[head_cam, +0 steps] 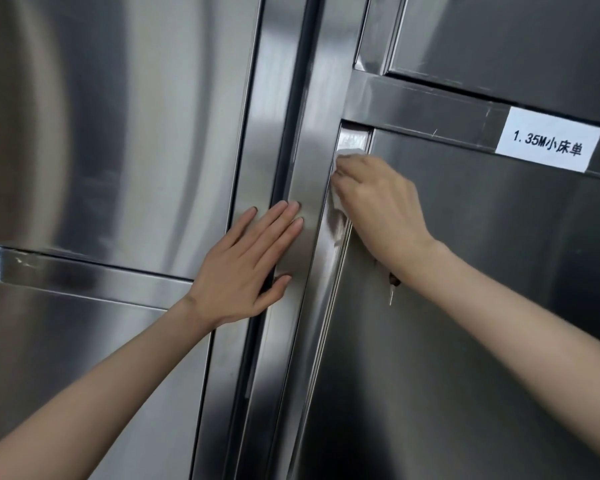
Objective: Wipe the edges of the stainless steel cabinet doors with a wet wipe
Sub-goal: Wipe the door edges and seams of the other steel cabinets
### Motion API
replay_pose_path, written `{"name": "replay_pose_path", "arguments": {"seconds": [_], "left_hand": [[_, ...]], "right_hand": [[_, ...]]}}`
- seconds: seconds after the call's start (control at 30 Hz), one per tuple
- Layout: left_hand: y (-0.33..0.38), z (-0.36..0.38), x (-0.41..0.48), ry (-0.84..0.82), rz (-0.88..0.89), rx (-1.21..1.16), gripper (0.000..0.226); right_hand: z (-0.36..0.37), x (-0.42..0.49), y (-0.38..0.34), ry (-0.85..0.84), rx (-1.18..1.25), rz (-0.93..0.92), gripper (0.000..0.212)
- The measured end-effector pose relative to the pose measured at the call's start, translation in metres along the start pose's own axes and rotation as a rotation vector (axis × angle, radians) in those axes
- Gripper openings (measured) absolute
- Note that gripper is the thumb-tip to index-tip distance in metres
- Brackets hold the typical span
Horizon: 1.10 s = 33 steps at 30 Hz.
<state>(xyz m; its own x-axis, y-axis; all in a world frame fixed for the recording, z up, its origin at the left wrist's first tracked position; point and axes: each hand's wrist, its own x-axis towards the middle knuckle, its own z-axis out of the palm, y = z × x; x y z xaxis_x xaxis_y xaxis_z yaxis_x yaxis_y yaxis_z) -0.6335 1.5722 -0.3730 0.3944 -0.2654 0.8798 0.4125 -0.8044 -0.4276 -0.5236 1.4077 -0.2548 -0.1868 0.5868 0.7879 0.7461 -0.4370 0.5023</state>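
A stainless steel cabinet fills the view. My right hand (381,206) holds a white wet wipe (336,199) against the left edge of the lower right door (465,306), near that door's top left corner. Most of the wipe is hidden under my fingers. My left hand (246,268) lies flat with straight fingers on the vertical steel post (305,168) between the left and right doors, its thumb near the dark gap beside the post.
A white paper label (548,142) with printed text is stuck on the horizontal rail above the lower right door. The upper right door (499,36) and the left doors (118,116) surround the work spot. A small keyhole (392,280) shows below my right wrist.
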Motion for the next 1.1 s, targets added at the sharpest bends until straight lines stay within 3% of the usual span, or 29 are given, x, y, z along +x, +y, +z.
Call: {"name": "replay_pose_path", "arguments": {"seconds": [0.07, 0.2, 0.27, 0.33, 0.4, 0.63, 0.8, 0.9, 1.03, 1.1], "left_hand": [[0.000, 0.000, 0.001, 0.001, 0.005, 0.000, 0.065], [0.000, -0.001, 0.001, -0.001, 0.010, 0.004, 0.065], [0.000, -0.001, 0.001, 0.007, 0.014, 0.003, 0.066], [-0.001, 0.000, 0.000, 0.013, 0.021, 0.003, 0.066], [-0.001, 0.000, 0.000, 0.017, 0.020, 0.006, 0.066], [0.000, -0.001, 0.001, 0.017, 0.019, 0.016, 0.067], [0.000, -0.001, -0.012, -0.019, 0.163, 0.028, 0.057], [-0.003, -0.001, -0.024, -0.036, 0.209, 0.028, 0.056], [-0.002, -0.001, -0.024, -0.028, 0.194, 0.030, 0.057], [-0.001, -0.001, -0.025, -0.022, 0.196, 0.031, 0.057]], "right_hand": [[0.004, -0.025, -0.015, 0.030, 0.006, -0.088, 0.007], [0.006, -0.058, -0.022, -0.110, 0.011, -0.289, 0.006], [0.000, -0.026, -0.008, -0.129, -0.003, -0.135, 0.011], [-0.004, 0.015, 0.011, -0.011, -0.002, 0.052, 0.017], [-0.006, 0.033, 0.014, 0.028, -0.052, 0.082, 0.021], [0.005, -0.072, -0.032, -0.239, -0.097, -0.314, 0.003], [0.003, -0.023, -0.006, -0.035, -0.064, -0.102, 0.009], [0.013, -0.054, -0.023, 0.060, -0.035, -0.265, 0.011], [0.035, -0.124, -0.058, -0.137, 0.011, -0.508, 0.015], [0.038, -0.113, -0.050, -0.095, 0.036, -0.497, 0.017]]}}
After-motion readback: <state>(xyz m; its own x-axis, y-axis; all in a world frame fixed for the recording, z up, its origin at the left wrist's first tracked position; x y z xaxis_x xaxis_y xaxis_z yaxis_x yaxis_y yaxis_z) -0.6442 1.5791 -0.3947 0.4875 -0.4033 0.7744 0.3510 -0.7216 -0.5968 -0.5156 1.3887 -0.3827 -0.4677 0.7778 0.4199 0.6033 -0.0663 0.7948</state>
